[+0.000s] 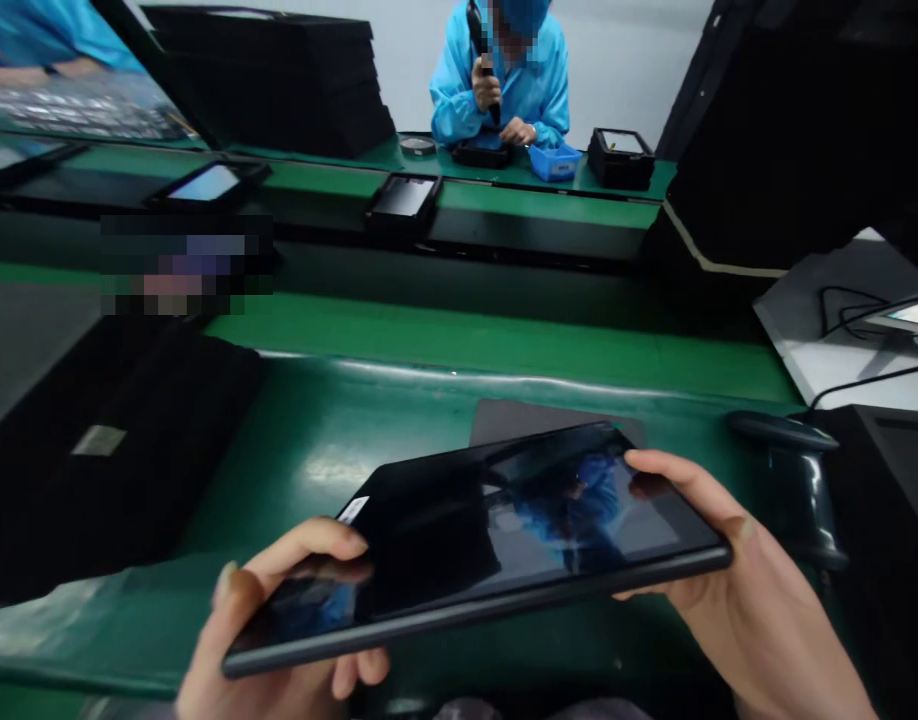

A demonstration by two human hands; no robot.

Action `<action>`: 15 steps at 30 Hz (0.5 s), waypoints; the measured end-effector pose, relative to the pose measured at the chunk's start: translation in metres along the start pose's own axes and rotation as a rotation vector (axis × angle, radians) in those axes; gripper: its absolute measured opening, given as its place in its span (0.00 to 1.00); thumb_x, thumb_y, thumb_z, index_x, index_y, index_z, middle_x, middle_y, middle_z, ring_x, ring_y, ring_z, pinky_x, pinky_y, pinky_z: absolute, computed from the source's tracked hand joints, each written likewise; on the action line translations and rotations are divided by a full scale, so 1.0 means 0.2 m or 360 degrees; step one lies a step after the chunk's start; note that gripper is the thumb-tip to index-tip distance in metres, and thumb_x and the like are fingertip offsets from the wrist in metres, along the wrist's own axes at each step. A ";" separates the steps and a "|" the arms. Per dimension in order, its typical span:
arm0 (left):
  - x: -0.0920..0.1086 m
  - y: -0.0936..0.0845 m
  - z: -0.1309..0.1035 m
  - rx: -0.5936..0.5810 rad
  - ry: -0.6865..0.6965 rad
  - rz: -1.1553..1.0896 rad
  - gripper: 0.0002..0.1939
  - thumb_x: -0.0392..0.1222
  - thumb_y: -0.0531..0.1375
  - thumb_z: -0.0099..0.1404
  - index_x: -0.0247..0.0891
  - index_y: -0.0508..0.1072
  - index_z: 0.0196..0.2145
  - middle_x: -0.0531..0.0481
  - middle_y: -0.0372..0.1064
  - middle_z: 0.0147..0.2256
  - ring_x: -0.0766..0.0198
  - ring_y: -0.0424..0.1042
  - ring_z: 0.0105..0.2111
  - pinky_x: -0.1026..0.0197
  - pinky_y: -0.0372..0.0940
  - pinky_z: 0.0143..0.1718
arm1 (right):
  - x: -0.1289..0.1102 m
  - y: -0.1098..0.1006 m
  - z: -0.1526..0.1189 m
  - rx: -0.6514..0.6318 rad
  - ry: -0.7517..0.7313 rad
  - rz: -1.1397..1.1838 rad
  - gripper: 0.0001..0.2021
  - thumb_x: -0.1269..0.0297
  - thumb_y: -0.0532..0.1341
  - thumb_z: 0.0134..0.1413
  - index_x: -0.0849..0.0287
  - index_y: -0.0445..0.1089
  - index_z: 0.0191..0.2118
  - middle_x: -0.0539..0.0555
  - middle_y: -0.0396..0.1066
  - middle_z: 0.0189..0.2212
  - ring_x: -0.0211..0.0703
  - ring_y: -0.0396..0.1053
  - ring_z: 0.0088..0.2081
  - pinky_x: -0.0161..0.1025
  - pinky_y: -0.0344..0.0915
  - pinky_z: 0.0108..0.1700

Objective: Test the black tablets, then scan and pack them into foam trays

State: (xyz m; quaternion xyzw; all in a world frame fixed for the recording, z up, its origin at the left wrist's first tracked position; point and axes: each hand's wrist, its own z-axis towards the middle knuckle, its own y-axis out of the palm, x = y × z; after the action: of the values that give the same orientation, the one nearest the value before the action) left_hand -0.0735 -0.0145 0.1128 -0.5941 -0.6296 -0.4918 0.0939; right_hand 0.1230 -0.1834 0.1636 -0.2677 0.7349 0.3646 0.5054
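Note:
A black tablet (444,530) is held up in front of me, tilted, its dark glossy screen reflecting a figure in blue. My left hand (279,610) grips its left end, thumb on the screen edge and fingers curled beneath. At the opposite end, my right hand (736,560) clasps the tablet with the thumb along the upper edge and the other fingers mostly hidden below. A small white label (354,510) shows at the tablet's far left edge. Behind the tablet, a flat grey pad (534,415) lies on the green mat (339,410), partly covered.
Black stacked trays (106,470) stand at left. A handheld scanner (796,470) rests at right beside a black box. Beyond, a dark conveyor (519,235) carries several devices, including a tablet in a black tray (405,198). A co-worker (504,80) in blue sits opposite.

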 end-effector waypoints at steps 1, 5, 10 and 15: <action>0.00 0.03 -0.02 -0.0057 0.0019 0.0002 0.20 0.57 0.69 0.42 0.36 0.76 0.24 0.45 0.72 0.17 0.63 0.60 0.05 0.66 0.50 0.03 | 0.01 -0.02 0.00 0.0045 0.0005 0.0000 0.20 0.50 0.53 0.58 0.52 0.67 0.52 0.56 0.71 0.37 0.43 0.72 0.31 0.40 0.73 0.32; -0.02 0.14 -0.10 -0.0316 0.0065 -0.0012 0.20 0.58 0.64 0.51 0.35 0.76 0.29 0.45 0.72 0.18 0.63 0.66 0.10 0.70 0.56 0.08 | 0.06 -0.17 0.02 0.0198 0.0074 0.0099 0.18 0.54 0.56 0.55 0.57 0.71 0.48 0.58 0.72 0.34 0.48 0.73 0.29 0.43 0.73 0.29; -0.06 0.12 -0.08 -0.0690 0.0002 0.0001 0.23 0.58 0.59 0.57 0.33 0.74 0.37 0.42 0.74 0.23 0.56 0.74 0.19 0.67 0.62 0.14 | 0.16 -0.40 0.07 0.0349 0.0191 0.0139 0.20 0.55 0.58 0.49 0.59 0.72 0.46 0.62 0.74 0.33 0.53 0.74 0.29 0.44 0.73 0.27; -0.07 0.09 -0.06 -0.0947 0.0107 0.0273 0.19 0.54 0.59 0.59 0.36 0.75 0.39 0.44 0.74 0.30 0.54 0.76 0.26 0.63 0.66 0.19 | 0.21 -0.38 0.05 0.0489 0.0104 -0.0024 0.23 0.54 0.60 0.43 0.64 0.73 0.44 0.68 0.74 0.35 0.58 0.74 0.31 0.46 0.73 0.27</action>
State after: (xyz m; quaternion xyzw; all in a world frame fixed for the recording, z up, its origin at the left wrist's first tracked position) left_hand -0.0608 -0.0353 0.1182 -0.6299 -0.4020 -0.6642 -0.0221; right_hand 0.1707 -0.2210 0.1018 -0.2046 0.7960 0.2351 0.5189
